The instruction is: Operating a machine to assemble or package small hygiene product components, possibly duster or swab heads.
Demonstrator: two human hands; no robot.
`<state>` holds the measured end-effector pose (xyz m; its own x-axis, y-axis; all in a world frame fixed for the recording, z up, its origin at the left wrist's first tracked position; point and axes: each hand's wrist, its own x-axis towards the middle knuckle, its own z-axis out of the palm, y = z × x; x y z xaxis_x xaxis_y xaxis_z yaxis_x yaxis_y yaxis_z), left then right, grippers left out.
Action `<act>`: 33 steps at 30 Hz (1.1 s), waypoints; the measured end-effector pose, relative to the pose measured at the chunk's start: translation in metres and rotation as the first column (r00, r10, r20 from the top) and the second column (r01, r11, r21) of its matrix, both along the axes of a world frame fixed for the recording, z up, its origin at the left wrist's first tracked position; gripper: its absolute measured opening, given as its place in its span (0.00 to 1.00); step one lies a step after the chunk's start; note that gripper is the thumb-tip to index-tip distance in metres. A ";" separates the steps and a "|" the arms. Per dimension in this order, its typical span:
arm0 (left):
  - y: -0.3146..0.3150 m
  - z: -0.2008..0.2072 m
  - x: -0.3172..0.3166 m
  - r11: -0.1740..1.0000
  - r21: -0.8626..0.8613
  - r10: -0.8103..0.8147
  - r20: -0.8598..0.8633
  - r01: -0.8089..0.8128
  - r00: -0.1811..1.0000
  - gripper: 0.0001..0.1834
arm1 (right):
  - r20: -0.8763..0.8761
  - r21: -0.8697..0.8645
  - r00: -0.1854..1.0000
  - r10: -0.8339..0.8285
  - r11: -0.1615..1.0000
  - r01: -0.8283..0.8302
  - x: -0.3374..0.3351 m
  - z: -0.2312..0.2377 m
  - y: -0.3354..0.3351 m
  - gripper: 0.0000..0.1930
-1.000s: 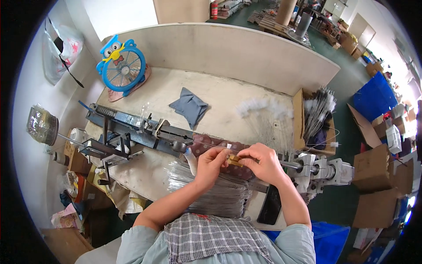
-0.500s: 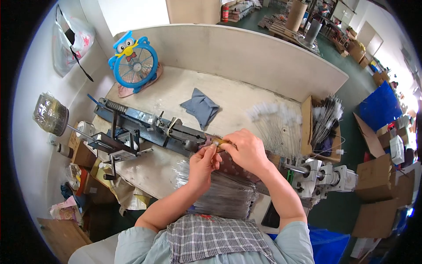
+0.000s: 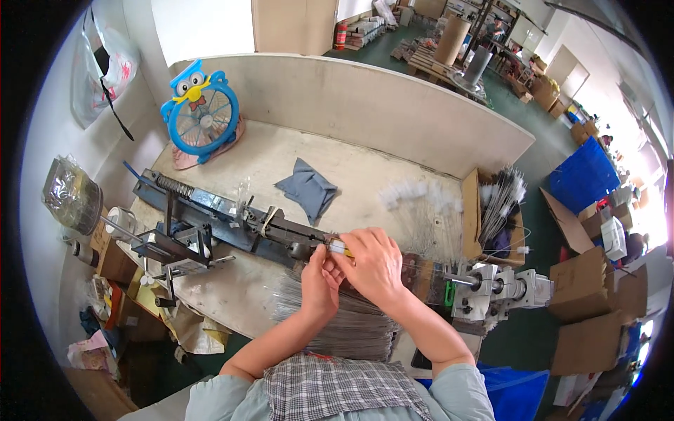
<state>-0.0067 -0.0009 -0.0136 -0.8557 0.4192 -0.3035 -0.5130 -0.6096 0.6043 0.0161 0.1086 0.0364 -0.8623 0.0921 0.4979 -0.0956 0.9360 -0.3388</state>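
Note:
My two hands meet over the right end of a long dark metal bench jig (image 3: 217, 210). The fingers of my right hand (image 3: 373, 265) are closed on a small white and yellow piece (image 3: 340, 248), partly covered by them. Just left of it, my left hand (image 3: 321, 284) has its thumb and fingertips pinched together beside the jig's round knob (image 3: 300, 250). Whatever lies between those fingertips is too small to make out. Below both hands lies a thick bundle of thin metal wires (image 3: 351, 326), its upper part hidden by my hands and forearms.
Wire-stemmed brushes with white tufts (image 3: 421, 200) lie at the back right, beside a cardboard box (image 3: 472, 210) holding more. A motorised metal unit (image 3: 502, 288) stands right. Farther left are a grey cloth (image 3: 307, 189), a blue fan (image 3: 203, 116) and a hand-cranked frame (image 3: 172, 249).
Both hands have moved slightly left, closer to the jig's knob, and the right hand now covers more of the left fingertips. The whole view has shifted a little.

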 end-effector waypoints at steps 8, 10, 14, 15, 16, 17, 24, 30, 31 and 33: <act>0.007 -0.004 0.003 0.996 0.040 0.081 0.023 -0.082 0.996 0.05 | -0.114 0.042 0.984 0.137 0.990 -0.133 0.007 -0.005 0.019 0.13; 0.010 0.002 0.004 0.994 0.008 0.108 0.005 -0.108 0.994 0.05 | -0.109 0.033 0.984 0.144 0.989 -0.141 0.009 -0.006 0.024 0.12; 0.011 0.003 0.004 0.994 -0.027 0.108 -0.003 -0.108 0.994 0.05 | -0.118 -0.036 0.976 0.181 0.982 -0.186 0.013 -0.009 0.036 0.11; 0.012 0.004 0.006 0.994 -0.037 0.103 -0.015 -0.103 0.995 0.06 | -0.116 -0.053 0.977 0.176 0.982 -0.183 0.014 -0.010 0.038 0.10; 0.012 0.003 0.006 0.992 -0.034 0.119 -0.008 -0.119 0.993 0.06 | -0.109 -0.051 0.975 0.192 0.979 -0.199 0.014 -0.010 0.038 0.10; 0.012 0.003 0.006 0.993 -0.032 0.117 -0.023 -0.117 0.993 0.06 | -0.122 -0.056 0.972 0.200 0.976 -0.208 0.013 -0.010 0.037 0.11; 0.011 0.000 0.007 0.992 0.050 0.118 0.032 -0.119 0.993 0.07 | -0.067 -0.062 0.979 0.194 0.978 -0.198 0.008 -0.009 0.028 0.12; 0.006 0.005 0.005 0.988 0.106 0.097 0.117 -0.109 0.988 0.05 | -0.071 -0.035 0.982 0.178 0.983 -0.180 0.011 0.003 0.025 0.13; 0.006 0.005 0.005 0.987 0.110 0.101 0.119 -0.114 0.988 0.05 | -0.068 -0.032 0.981 0.182 0.982 -0.185 0.012 0.002 0.024 0.13; 0.008 0.007 0.005 0.993 0.056 0.101 0.049 -0.104 0.994 0.06 | -0.033 -0.039 0.988 0.152 0.987 -0.153 0.013 -0.003 0.025 0.12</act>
<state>-0.0019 0.0071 -0.0070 -0.8807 0.3478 -0.3216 -0.4725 -0.6940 0.5432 0.0287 0.1339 0.0337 -0.8525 -0.0180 0.5225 -0.2467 0.8950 -0.3716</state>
